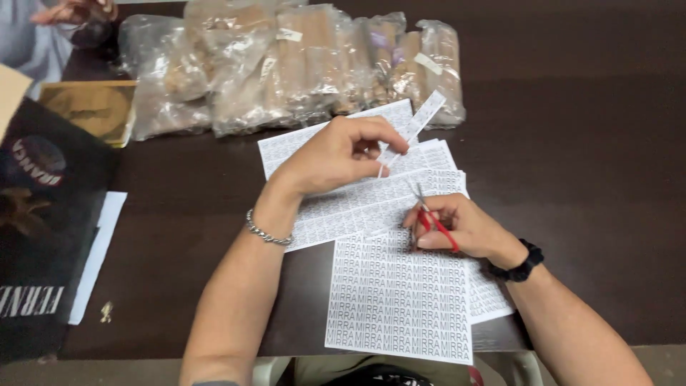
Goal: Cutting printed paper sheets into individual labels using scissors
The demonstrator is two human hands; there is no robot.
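Red-handled scissors (431, 218), white sheets (400, 300) patterned with rows of black print, dark brown table (572, 143).

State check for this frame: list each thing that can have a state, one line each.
left hand: pinching a paper strip, lifted off the sheets
right hand: gripping red-handled scissors, blades nearly closed
printed sheets: flat, overlapping on the dark table
plastic bags: filled, lying in a row

Bags and label sheets on a dark table

Clear bags (300, 64) of tan goods lie far centre; white label sheets (400, 300) overlap near centre, a cut strip (418, 123) above; a black package (43, 221) sits left.
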